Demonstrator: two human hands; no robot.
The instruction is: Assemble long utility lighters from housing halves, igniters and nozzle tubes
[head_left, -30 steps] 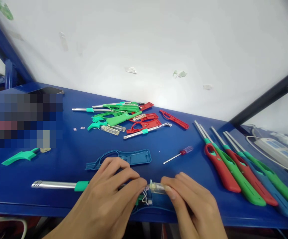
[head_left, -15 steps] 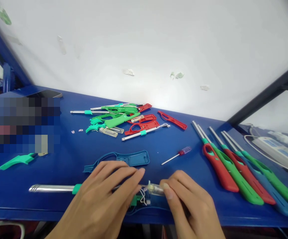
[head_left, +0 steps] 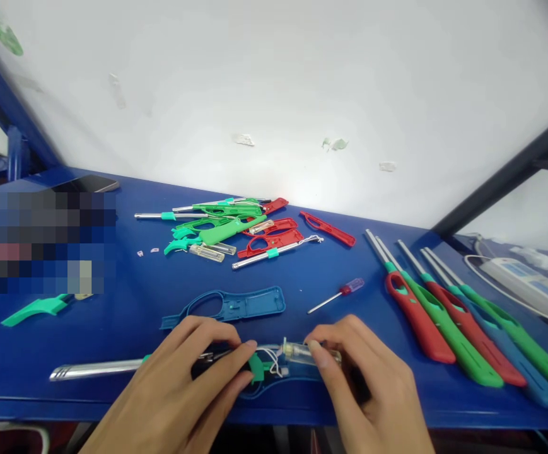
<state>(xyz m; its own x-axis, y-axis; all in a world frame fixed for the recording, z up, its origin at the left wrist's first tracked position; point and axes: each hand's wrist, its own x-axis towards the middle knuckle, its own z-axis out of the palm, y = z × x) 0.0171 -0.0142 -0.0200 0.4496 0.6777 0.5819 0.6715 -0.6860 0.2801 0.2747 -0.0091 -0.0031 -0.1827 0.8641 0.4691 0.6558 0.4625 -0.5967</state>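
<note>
My left hand (head_left: 186, 378) is closed around an opened gas lighter, its thumb and fingertips at the green trigger (head_left: 257, 367). The lighter's metal tube (head_left: 96, 369) sticks out to the left, and its blue lower shell (head_left: 297, 373) shows between my hands. Thumb and fingers of my right hand (head_left: 366, 378) pinch a clear fuel tank (head_left: 297, 352) over that shell's right part. Thin white wires (head_left: 276, 364) curl between trigger and tank. Beyond my left hand lies the other blue half shell (head_left: 257, 302), hollow side up. My palms hide part of the lighter.
A screwdriver (head_left: 337, 295) lies beyond my right hand. Several whole lighters (head_left: 420, 321) line the right side. Red and green shells, tubes and tanks form a pile (head_left: 226, 230) at the back. A loose green trigger (head_left: 37, 309) is at left, near a blurred patch. A power strip (head_left: 524, 284) stands far right.
My left fingertips have drawn back a little, baring more of the green trigger and wires. The metal tube tilts slightly lower at its left end. The fuel tank has sunk closer to the shell.
</note>
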